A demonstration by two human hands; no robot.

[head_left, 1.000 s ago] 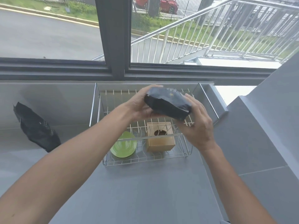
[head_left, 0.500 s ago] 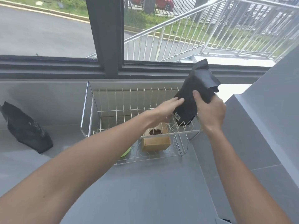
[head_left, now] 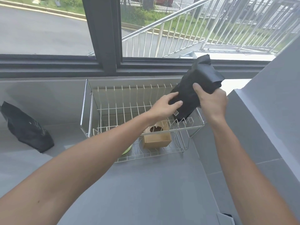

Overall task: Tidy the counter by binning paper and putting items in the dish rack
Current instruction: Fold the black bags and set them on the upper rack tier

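Observation:
A black foil pouch [head_left: 197, 88] stands tilted, its bottom end resting on the right side of the upper tier of the wire dish rack [head_left: 87, 111]. My right hand [head_left: 211, 101] grips the pouch around its middle. My left hand [head_left: 165, 106] lies against its lower left side, fingers touching it. On the rack's lower tier sits a brown cardboard box [head_left: 156, 138] with a round hole in its top. A sliver of a green plate [head_left: 126, 151] shows beside the box, mostly hidden by my left forearm.
A second black pouch [head_left: 26, 127] lies on the grey counter [head_left: 146, 184] at the left, against the back wall. A grey ledge [head_left: 259, 127] rises to the right of the rack. A window frame runs behind the rack. A small white object [head_left: 225, 218] shows at the bottom edge.
The pouch went from flat in both hands above the rack to tilted upright at the rack's right side, and has since stayed put. The view shifted slightly.

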